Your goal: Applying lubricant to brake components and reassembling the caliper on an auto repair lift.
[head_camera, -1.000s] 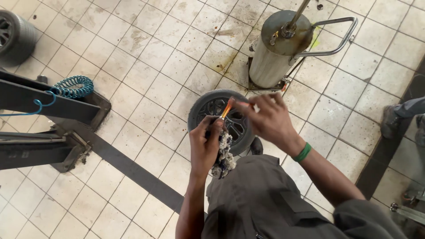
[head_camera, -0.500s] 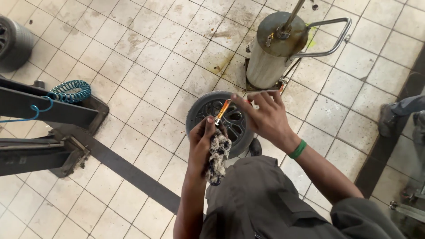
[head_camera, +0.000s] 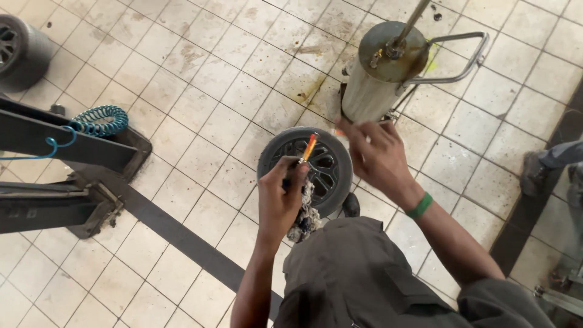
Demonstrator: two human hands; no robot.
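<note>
Left hand [head_camera: 280, 200] clamped on orange-handled screwdriver [head_camera: 308, 148] and dirty rag [head_camera: 305, 215]. Right hand [head_camera: 375, 153] open, blurred, above wheel [head_camera: 331, 176] on tiled floor [head_camera: 200, 103], beside metal tank [head_camera: 382, 73].

Left hand [head_camera: 279, 203] is raised at chest height, forearm rising steeply from below, fingers curled shut in a fist with the thumb pressed on top. Right hand [head_camera: 375, 155] is stretched forward and a little higher, blurred, fingers loosely spread, palm down, forearm angling back to the right
</note>
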